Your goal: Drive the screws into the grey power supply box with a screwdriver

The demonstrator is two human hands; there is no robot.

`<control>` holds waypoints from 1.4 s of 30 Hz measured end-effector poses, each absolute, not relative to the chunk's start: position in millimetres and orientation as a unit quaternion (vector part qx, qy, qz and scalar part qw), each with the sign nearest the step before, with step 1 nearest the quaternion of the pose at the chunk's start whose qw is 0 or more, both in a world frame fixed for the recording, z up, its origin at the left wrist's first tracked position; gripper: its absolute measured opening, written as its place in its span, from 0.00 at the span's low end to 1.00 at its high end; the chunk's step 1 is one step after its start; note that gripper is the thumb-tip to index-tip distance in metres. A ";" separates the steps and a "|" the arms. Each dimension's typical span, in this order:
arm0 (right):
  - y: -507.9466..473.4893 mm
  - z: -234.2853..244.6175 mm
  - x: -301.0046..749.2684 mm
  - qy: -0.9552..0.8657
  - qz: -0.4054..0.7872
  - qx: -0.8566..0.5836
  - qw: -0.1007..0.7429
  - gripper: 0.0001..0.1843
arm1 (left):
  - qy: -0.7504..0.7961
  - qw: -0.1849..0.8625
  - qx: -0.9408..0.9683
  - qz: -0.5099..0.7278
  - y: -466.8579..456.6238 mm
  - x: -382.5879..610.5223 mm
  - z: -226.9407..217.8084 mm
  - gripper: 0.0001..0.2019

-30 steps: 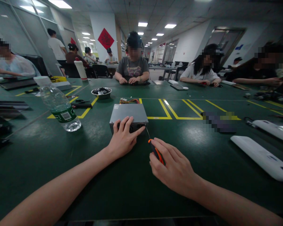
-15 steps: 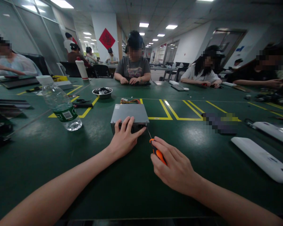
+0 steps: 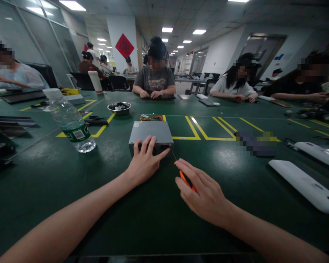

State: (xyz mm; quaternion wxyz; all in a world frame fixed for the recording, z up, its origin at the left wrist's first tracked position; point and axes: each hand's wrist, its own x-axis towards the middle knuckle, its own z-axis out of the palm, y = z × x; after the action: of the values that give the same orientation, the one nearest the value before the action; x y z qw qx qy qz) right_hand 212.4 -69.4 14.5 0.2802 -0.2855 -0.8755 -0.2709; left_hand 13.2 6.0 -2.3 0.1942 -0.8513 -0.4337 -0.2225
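A grey metal computer power supply (image 3: 151, 131) lies on the green table, its bundle of coloured cables at the back. My left hand (image 3: 142, 164) rests spread against its near side, fingertips at the front top edge and the thumb stretched toward the right corner. In my right hand (image 3: 204, 191) is a screwdriver (image 3: 184, 176) with an orange and black handle, fingers wrapped round it. Its thin shaft points up and left to the right front corner of the power supply. Whether the tip sits in a screw is too small to tell.
A clear plastic bottle (image 3: 72, 126) stands to the left, with a metal bowl (image 3: 119, 108) of small dark parts behind. White casings (image 3: 304, 184) lie at the right. Yellow tape marks (image 3: 186, 138) the table (image 3: 142, 230). A person (image 3: 155, 73) sits opposite; others sit at both sides.
The screwdriver's handle has turned within my right hand, whose fingers have shifted slightly. My left hand and the power supply have stayed in place.
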 end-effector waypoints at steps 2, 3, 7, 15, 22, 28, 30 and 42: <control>-69.2 12.7 213.9 -0.876 -0.274 -0.281 0.280 0.12 | -0.431 0.193 -0.853 -0.224 6.2 13.0 -2.5 0.25; -69.0 12.4 215.1 -0.874 -0.280 -0.280 0.281 0.12 | -0.429 0.193 -0.853 -0.224 6.4 12.9 -2.7 0.25; -68.0 16.6 218.2 -0.855 -0.301 -0.300 0.298 0.11 | -0.429 0.200 -0.853 -0.219 7.3 12.8 -3.7 0.25; -66.4 16.9 214.4 -0.861 -0.284 -0.298 0.299 0.11 | -0.433 0.211 -0.849 -0.216 7.5 12.8 -3.7 0.25; -67.9 16.1 220.4 -0.861 -0.306 -0.290 0.285 0.16 | -0.431 0.204 -0.850 -0.226 6.8 13.0 -3.1 0.25; -68.3 20.7 215.0 -0.853 -0.302 -0.303 0.299 0.08 | -0.435 0.207 -0.849 -0.218 7.2 13.8 -3.6 0.25; -68.4 18.5 214.8 -0.862 -0.293 -0.293 0.291 0.11 | -0.435 0.206 -0.849 -0.220 7.3 13.8 -3.8 0.25; -67.6 16.6 214.8 -0.857 -0.294 -0.312 0.285 0.10 | -0.436 0.204 -0.846 -0.229 6.3 14.3 -4.4 0.27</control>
State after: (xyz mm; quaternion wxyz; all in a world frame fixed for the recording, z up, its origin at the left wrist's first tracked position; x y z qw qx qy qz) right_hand 214.8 -67.6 16.6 0.2855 -0.3118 -0.8571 -0.2945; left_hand 14.3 6.3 -4.4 0.2037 -0.8462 -0.4358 -0.2290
